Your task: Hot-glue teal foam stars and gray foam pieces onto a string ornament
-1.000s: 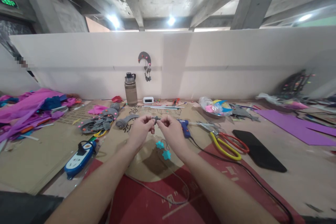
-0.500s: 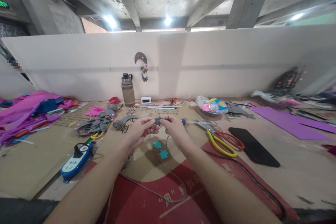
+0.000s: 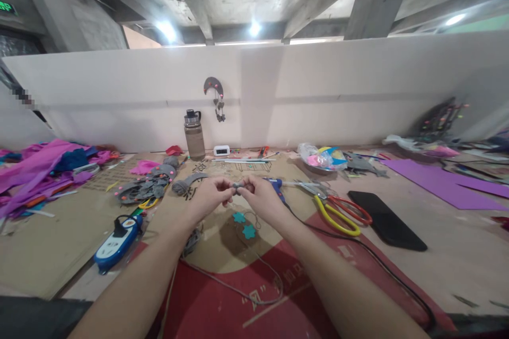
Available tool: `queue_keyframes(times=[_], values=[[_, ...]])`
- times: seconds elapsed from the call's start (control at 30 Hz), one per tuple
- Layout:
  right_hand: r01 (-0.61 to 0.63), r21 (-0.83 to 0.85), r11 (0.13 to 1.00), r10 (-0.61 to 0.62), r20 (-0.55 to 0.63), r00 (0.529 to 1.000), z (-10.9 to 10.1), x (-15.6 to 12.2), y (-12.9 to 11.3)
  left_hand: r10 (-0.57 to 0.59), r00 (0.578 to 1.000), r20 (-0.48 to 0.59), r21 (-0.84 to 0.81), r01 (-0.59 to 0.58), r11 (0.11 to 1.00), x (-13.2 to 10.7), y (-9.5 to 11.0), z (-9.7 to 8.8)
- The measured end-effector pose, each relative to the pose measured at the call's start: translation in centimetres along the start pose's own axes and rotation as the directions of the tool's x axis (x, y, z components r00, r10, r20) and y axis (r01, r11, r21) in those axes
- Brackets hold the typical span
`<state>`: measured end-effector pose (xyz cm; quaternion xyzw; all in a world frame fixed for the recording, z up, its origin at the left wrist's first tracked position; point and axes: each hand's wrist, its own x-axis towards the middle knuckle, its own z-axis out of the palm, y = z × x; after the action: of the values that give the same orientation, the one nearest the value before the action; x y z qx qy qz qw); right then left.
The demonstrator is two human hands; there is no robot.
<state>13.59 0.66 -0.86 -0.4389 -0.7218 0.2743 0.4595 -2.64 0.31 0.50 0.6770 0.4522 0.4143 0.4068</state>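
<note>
My left hand (image 3: 209,198) and my right hand (image 3: 260,196) meet over the cardboard, fingertips pinched together on a small grey felt piece (image 3: 237,186). Fingers cover most of it. Just below hang or lie two teal star-shaped felt pieces (image 3: 248,231) along a thin grey cord (image 3: 274,296); whether they touch the board I cannot tell. The cord loops over the red printed part of the cardboard (image 3: 214,307). Close behind my right hand is a blue glue gun (image 3: 277,184), partly hidden.
Scissors (image 3: 338,222) with red and yellow handles and a black phone (image 3: 387,221) lie right. Left are a power strip (image 3: 117,246), decorated grey felt pieces (image 3: 149,185) and bright cloth scraps (image 3: 51,169). A bottle (image 3: 194,140) stands before the wall, where a felt moon (image 3: 212,85) hangs.
The grey felt piece showed a star shape between my fingers before; now my fingers close over it and my hands are nearer together and slightly lower. The view has shifted a little.
</note>
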Motion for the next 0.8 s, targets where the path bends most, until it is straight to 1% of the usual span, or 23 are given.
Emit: queue_keyframes(times=[0.07, 0.17, 0.27, 0.4, 0.5, 0.6, 0.7, 0.8], values=[[0.024, 0.075, 0.997, -0.025, 0.009, 1.000, 0.1, -0.1, 0.0, -0.018, 0.998, -0.059, -0.067, 0.014, 0.998, 0.2, -0.3, -0.1], [0.020, 0.165, 0.986, -0.024, 0.019, 1.000, 0.4, -0.2, 0.2, -0.038, 0.986, -0.160, -0.145, 0.015, 0.989, 0.6, -0.8, -0.4], [0.027, 0.170, 0.985, -0.030, 0.017, 0.999, 0.8, -0.3, 0.5, -0.055, 0.973, -0.223, -0.181, 0.015, 0.983, 0.8, -1.1, -0.6], [0.023, 0.134, 0.991, -0.023, 0.001, 1.000, 1.2, -0.4, 0.8, -0.065, 0.964, -0.259, -0.204, 0.012, 0.979, 1.0, -1.5, -0.6], [0.000, 0.121, 0.993, 0.001, -0.011, 1.000, 1.3, -0.4, 0.6, -0.064, 0.966, -0.251, -0.213, 0.009, 0.977, 1.0, -1.8, -0.5], [0.005, 0.087, 0.996, -0.003, -0.019, 1.000, 0.9, -0.4, 0.2, -0.072, 0.972, -0.223, -0.270, 0.010, 0.963, 1.0, -1.8, -0.5], [0.020, 0.046, 0.999, -0.019, -0.029, 0.999, 0.5, -0.3, 0.0, -0.124, 0.979, -0.160, -0.356, 0.060, 0.932, 0.9, -1.6, -0.4], [-0.008, 0.058, 0.998, 0.011, -0.053, 0.999, 0.6, -0.2, 0.3, -0.159, 0.980, -0.116, -0.391, 0.101, 0.915, 0.9, -1.4, -0.3]])
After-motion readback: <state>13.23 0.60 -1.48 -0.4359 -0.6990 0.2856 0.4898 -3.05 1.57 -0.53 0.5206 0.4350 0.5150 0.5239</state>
